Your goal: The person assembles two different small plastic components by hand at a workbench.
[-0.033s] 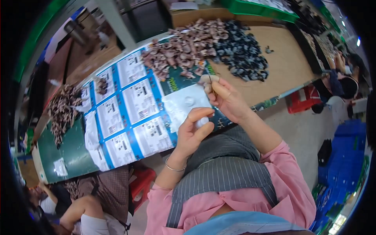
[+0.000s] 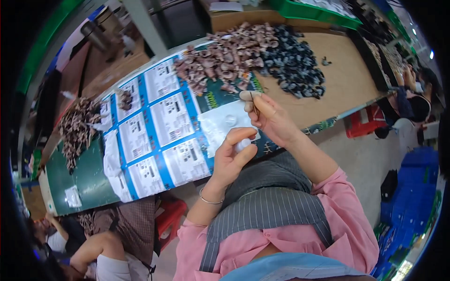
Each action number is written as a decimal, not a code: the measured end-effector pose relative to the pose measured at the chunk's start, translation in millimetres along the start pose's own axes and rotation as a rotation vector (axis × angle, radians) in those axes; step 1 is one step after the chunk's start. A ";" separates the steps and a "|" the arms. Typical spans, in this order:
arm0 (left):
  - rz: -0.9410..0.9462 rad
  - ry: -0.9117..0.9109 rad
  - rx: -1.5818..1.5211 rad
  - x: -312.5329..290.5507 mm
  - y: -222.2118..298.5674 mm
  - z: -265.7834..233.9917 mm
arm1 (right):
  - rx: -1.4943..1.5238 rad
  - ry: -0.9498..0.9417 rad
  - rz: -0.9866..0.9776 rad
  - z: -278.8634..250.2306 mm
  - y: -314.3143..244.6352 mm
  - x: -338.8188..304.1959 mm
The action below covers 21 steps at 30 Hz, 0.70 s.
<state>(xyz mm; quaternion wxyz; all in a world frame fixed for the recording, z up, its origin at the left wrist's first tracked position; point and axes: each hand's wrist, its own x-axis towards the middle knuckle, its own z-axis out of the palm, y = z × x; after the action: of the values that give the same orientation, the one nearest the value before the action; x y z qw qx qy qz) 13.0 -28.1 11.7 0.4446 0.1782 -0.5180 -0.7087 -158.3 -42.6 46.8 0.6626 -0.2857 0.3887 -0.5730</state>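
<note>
My left hand [image 2: 233, 157] is closed around a small white round piece [image 2: 243, 144], held between thumb and curled fingers. Just beyond it, up and to the right, my right hand [image 2: 269, 114] is pinched, with pale beige covers [image 2: 247, 95] over its fingertips. A thin dark sliver shows at that pinch, too small to name. Below both hands' reach lies a white sheet [image 2: 216, 129] on the table, bearing a small clear round disc [image 2: 230, 121]. The hands are near each other but apart.
Ahead lie a heap of pinkish-brown curled pieces [image 2: 229, 54] and a heap of small black pieces [image 2: 295, 65] on brown board [image 2: 340, 61]. Labelled blue-and-white sheets [image 2: 173, 117] cover the table's left, beside another brown heap [image 2: 79, 126]. Co-workers sit at lower left [image 2: 105, 248] and far right [image 2: 417, 100].
The whole view has shifted slightly, so the table and heaps sit a little further right. Both hands keep nearly the same pose and hold.
</note>
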 end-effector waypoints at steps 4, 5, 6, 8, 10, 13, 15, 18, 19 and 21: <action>-0.020 0.116 -0.021 -11.2 -1.9 -9.6 | 0.073 -0.086 0.092 10.9 10.7 19.5; -0.037 0.144 -0.034 -12.9 -1.0 -11.9 | 0.098 -0.083 0.120 13.8 11.7 24.8; -0.034 0.153 -0.027 -14.7 -0.4 -15.0 | 0.101 -0.093 0.126 15.7 13.2 30.1; -0.004 0.177 -0.001 -17.3 -1.0 -18.7 | 0.183 -0.113 0.177 16.2 16.2 39.8; 0.007 0.194 0.037 -20.3 -2.7 -23.8 | 0.228 -0.168 0.194 14.9 18.6 47.2; 0.016 0.244 0.076 -20.8 -1.0 -24.1 | 0.280 -0.223 0.205 14.5 19.3 52.5; 0.016 0.284 0.084 -19.7 -0.2 -22.1 | 0.293 -0.233 0.201 15.2 18.6 55.1; 0.042 0.297 0.127 -15.3 0.5 -18.1 | 0.286 -0.191 0.215 17.0 13.9 56.6; 0.031 0.312 0.101 -12.6 2.0 -16.2 | 0.282 -0.212 0.220 18.1 9.8 56.1; 0.017 0.325 0.084 -9.7 4.5 -13.3 | 0.287 -0.235 0.221 18.1 5.8 56.2</action>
<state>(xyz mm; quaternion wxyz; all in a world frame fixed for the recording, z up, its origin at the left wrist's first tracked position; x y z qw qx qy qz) 29.7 -28.1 8.4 0.5205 0.3044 -0.4700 -0.6446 -137.7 -97.9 41.1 0.7959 -0.2089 0.2523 -0.5091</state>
